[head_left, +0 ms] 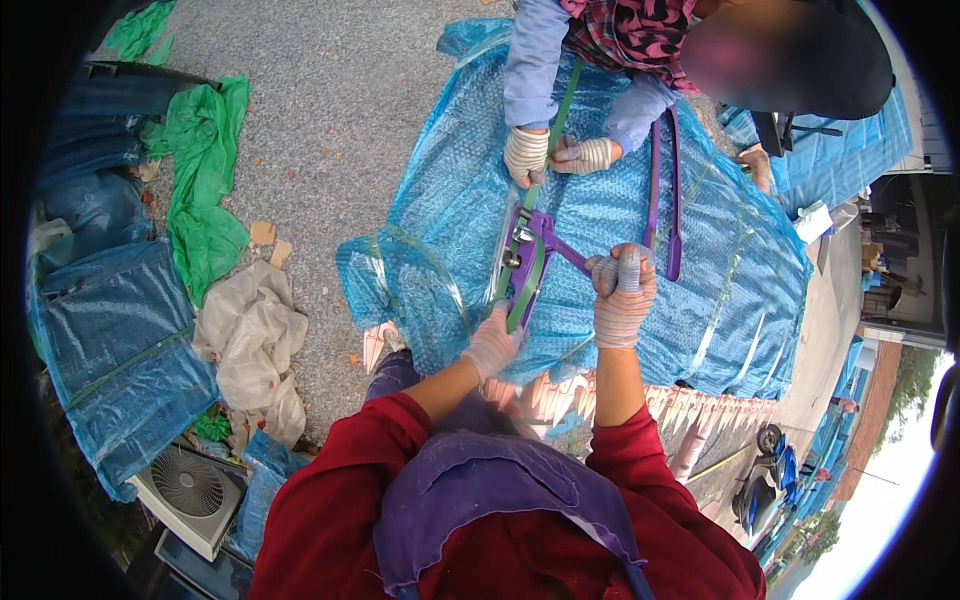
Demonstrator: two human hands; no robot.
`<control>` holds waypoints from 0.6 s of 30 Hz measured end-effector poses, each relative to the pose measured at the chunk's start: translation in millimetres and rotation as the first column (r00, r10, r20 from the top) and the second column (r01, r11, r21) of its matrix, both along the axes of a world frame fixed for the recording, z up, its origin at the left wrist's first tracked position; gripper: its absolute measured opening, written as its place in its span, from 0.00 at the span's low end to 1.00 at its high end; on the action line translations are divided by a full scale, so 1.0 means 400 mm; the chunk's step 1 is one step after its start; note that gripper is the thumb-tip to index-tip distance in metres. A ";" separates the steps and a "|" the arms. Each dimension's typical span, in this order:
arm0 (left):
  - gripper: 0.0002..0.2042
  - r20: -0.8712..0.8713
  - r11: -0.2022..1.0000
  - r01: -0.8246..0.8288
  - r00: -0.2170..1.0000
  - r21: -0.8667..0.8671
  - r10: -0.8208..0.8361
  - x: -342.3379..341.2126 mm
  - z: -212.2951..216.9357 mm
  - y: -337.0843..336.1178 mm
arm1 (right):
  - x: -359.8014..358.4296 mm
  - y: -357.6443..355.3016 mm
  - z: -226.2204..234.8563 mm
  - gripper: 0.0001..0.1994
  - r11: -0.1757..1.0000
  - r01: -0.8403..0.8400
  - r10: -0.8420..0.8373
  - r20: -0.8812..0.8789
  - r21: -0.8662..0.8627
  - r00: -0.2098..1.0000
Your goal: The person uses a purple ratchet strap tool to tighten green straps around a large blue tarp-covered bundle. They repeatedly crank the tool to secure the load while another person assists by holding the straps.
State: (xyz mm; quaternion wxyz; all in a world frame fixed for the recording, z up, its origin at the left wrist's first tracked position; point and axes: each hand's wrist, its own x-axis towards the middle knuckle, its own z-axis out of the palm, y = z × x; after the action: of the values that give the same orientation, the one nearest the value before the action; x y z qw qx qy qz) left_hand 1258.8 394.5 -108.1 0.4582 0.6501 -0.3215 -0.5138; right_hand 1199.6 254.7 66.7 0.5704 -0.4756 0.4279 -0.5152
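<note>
A large bundle wrapped in blue bubble wrap lies before me, with a purple strapping tensioner on top. My right hand, in a striped knit glove, is closed round the end of the tensioner's handle. At the tool's near end, my left hand, in a pale glove, grips the green strap that runs through it. Beyond the tensioner, a co-worker's two gloved hands are at the strap's far length. To the right, a purple tool with two long handles rests on the bundle.
Pale pointed slats stick out beneath the bundle's near edge. On the left lie a green sheet, a whitish crumpled sheet, another blue-wrapped bundle and an air-conditioner unit. A motorbike stands at the lower right.
</note>
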 end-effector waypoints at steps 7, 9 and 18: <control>0.13 -0.157 0.998 -0.003 0.987 0.068 0.014 0.041 0.093 0.007 | 0.022 -0.080 0.009 0.13 0.998 0.017 -0.021 0.054 0.061 0.998; 0.13 -0.174 0.998 -0.012 0.984 0.060 0.023 0.043 0.087 0.010 | 0.041 -0.158 -0.007 0.13 0.993 -0.014 0.004 0.081 0.119 0.997; 0.14 -0.305 0.998 -0.036 0.951 0.053 0.050 0.021 -0.004 0.007 | 0.032 -0.099 0.035 0.12 0.995 -0.006 0.019 -0.130 0.101 0.991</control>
State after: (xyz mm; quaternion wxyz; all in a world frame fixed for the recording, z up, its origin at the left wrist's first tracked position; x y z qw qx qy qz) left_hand 1267.3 397.3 -109.6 0.4984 0.5800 -0.2204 -0.6055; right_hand 1212.5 214.9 80.9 0.5676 -0.4816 0.4866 -0.4573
